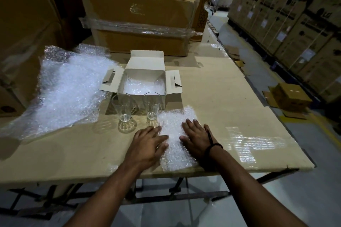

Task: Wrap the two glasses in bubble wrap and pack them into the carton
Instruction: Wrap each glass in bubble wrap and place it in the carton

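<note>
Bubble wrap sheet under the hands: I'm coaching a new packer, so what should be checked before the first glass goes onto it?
1. Sheet flat: the small clear bubble wrap sheet lies on the cardboard-topped table: ok.
2. Hands free: left hand and right hand rest flat on it: ok.
3. Glasses upright, unwrapped: footed clear glass and plain clear tumbler beside the sheet: ok.
4. Box ready: white cardboard carton open, bubble wrap lining inside: ok.
5. Sheet large enough to wrap a glass: cannot tell.
6. Glasses uncracked: cannot tell.

Your left hand (149,142) and right hand (197,137) lie flat, palms down.
They sit side by side with a gap between them, fingers straight and slightly spread, thumbs turned inward toward each other.
</note>
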A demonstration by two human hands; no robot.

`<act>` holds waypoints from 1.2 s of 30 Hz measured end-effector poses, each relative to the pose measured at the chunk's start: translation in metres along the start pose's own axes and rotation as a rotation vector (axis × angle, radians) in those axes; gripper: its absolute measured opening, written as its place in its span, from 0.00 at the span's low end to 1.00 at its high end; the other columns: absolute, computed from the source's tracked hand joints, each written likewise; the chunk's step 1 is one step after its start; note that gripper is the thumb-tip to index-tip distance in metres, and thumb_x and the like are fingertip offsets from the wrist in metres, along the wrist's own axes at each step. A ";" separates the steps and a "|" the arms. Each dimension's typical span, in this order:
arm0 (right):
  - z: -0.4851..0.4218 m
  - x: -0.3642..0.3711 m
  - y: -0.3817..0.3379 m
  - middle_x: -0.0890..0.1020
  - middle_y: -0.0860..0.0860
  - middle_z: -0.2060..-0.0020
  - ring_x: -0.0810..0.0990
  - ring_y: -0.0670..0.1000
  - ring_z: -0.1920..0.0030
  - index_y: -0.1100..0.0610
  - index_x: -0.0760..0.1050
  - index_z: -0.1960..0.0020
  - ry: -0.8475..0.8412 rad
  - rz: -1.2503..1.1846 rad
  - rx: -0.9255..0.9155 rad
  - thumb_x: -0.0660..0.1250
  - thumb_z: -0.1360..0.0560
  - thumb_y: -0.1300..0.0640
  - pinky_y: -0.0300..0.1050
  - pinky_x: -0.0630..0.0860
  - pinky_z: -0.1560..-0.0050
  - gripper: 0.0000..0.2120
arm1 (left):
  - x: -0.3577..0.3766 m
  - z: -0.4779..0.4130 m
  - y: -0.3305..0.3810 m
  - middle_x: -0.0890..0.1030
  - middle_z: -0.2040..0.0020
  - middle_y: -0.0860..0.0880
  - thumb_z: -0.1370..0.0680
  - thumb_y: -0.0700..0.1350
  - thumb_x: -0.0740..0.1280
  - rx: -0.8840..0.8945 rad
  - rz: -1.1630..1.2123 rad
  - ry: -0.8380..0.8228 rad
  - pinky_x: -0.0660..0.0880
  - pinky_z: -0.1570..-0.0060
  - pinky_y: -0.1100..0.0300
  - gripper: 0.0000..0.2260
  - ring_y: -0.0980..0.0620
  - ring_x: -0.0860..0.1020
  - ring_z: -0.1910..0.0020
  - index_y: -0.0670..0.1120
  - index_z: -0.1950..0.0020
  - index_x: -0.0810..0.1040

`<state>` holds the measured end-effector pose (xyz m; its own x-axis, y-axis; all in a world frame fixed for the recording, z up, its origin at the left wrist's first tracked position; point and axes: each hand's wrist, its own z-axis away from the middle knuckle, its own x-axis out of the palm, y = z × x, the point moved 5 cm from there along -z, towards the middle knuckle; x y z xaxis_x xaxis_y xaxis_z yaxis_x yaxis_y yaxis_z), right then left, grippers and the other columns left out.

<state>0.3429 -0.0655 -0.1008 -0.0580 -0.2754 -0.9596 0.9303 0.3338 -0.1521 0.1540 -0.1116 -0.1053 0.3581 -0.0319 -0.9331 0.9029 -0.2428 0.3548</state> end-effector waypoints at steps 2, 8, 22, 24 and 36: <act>0.006 -0.005 0.006 0.48 0.47 0.23 0.47 0.50 0.23 0.49 0.51 0.23 0.111 -0.060 0.018 0.51 0.20 0.41 0.54 0.45 0.24 0.28 | 0.000 0.000 0.001 0.63 0.23 0.54 0.22 0.63 0.50 -0.010 -0.010 -0.017 0.55 0.28 0.51 0.24 0.50 0.59 0.24 0.61 0.30 0.72; 0.025 -0.028 0.047 0.80 0.54 0.47 0.78 0.58 0.46 0.52 0.75 0.46 0.184 -0.107 0.606 0.65 0.30 0.37 0.48 0.73 0.47 0.22 | -0.002 -0.003 0.002 0.64 0.23 0.52 0.20 0.60 0.58 -0.010 -0.026 0.000 0.54 0.29 0.53 0.19 0.49 0.59 0.24 0.59 0.30 0.73; 0.021 -0.078 -0.022 0.80 0.51 0.42 0.79 0.54 0.48 0.51 0.70 0.35 0.327 -0.237 0.120 0.66 0.27 0.67 0.44 0.75 0.52 0.23 | -0.004 -0.001 0.002 0.66 0.25 0.56 0.24 0.60 0.45 0.060 0.047 -0.009 0.55 0.30 0.50 0.27 0.50 0.61 0.26 0.59 0.30 0.73; 0.022 -0.067 -0.042 0.78 0.52 0.38 0.80 0.53 0.46 0.51 0.65 0.29 0.242 -0.249 0.078 0.66 0.27 0.69 0.44 0.75 0.51 0.29 | -0.009 -0.001 -0.005 0.75 0.31 0.51 0.23 0.52 0.56 -0.016 0.164 0.116 0.61 0.34 0.50 0.20 0.47 0.70 0.31 0.53 0.35 0.78; 0.024 -0.060 -0.029 0.81 0.56 0.45 0.79 0.47 0.53 0.57 0.74 0.34 0.286 -0.575 0.149 0.57 0.28 0.75 0.32 0.74 0.51 0.26 | -0.006 0.002 -0.009 0.76 0.33 0.54 0.23 0.52 0.58 -0.072 0.098 0.127 0.60 0.36 0.50 0.16 0.49 0.69 0.33 0.55 0.40 0.82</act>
<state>0.3278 -0.0806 -0.0335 -0.6352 -0.1155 -0.7637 0.7616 0.0708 -0.6441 0.1431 -0.1112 -0.1026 0.4683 0.0717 -0.8806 0.8752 -0.1746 0.4512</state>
